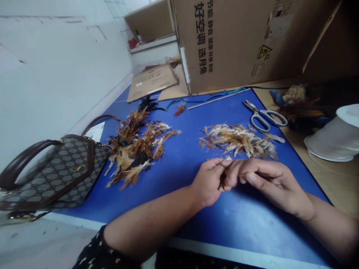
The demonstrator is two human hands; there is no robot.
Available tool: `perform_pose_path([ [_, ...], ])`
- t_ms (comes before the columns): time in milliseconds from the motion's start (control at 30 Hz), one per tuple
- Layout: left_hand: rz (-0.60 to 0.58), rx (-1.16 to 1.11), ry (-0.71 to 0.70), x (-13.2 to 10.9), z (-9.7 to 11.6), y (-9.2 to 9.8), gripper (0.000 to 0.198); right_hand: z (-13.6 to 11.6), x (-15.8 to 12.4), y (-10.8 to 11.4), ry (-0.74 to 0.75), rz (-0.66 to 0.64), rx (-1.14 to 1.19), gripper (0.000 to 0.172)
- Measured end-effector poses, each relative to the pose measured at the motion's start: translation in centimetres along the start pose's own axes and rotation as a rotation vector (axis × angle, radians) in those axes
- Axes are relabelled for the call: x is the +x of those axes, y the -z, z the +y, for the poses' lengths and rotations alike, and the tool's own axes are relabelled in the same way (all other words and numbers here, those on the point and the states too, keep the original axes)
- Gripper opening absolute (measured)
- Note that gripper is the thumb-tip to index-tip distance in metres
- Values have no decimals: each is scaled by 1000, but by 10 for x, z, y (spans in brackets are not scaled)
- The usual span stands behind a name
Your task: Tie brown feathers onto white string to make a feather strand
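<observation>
My left hand (209, 181) and my right hand (269, 183) meet over the blue table mat, fingertips touching. Both are closed in a pinch, and whatever lies between the fingers is hidden or too small to name. Just beyond them is a loose pile of pale and brown feathers (238, 140). Farther left lies a bigger heap of brown, tan and black feathers (134, 147), some tied in small bunches. A pair of scissors (262, 115) with grey handles rests behind the right-hand pile, blades pointing away to the left.
A patterned handbag (61, 172) stands at the left edge. At the right are a large white spool (333, 134) and more dark feathers (297, 101). A big cardboard box (235, 45) rises at the back, beside flat cardboard (153, 81) and a thin stick (218, 99).
</observation>
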State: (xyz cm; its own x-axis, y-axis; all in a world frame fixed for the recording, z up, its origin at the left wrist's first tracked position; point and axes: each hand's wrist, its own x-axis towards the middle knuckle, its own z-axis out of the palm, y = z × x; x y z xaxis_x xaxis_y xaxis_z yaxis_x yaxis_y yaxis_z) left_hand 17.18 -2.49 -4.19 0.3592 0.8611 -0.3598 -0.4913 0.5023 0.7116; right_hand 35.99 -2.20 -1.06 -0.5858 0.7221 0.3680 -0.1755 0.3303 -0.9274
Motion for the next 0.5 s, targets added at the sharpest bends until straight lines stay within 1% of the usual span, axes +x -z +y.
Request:
perform_pose_path([
  [67, -38, -26, 0, -1, -2, -2, 50, 4, -1, -7, -85, 46, 250, 29],
  [133, -38, -43, -15, -3, -3, -3, 52, 8, -1, -13, -130, 130, 401, 33],
  [167, -20, -52, -28, -3, -3, -3, 51, 10, -1, -15, -150, 171, 445, 34],
  [267, 26, -69, -41, -3, -2, -3, 48, 13, -1, -19, -200, 252, 476, 36],
  [500, 24, -45, 2, -2, 9, 0, 32, 13, -2, -17, -252, 275, 414, 39],
])
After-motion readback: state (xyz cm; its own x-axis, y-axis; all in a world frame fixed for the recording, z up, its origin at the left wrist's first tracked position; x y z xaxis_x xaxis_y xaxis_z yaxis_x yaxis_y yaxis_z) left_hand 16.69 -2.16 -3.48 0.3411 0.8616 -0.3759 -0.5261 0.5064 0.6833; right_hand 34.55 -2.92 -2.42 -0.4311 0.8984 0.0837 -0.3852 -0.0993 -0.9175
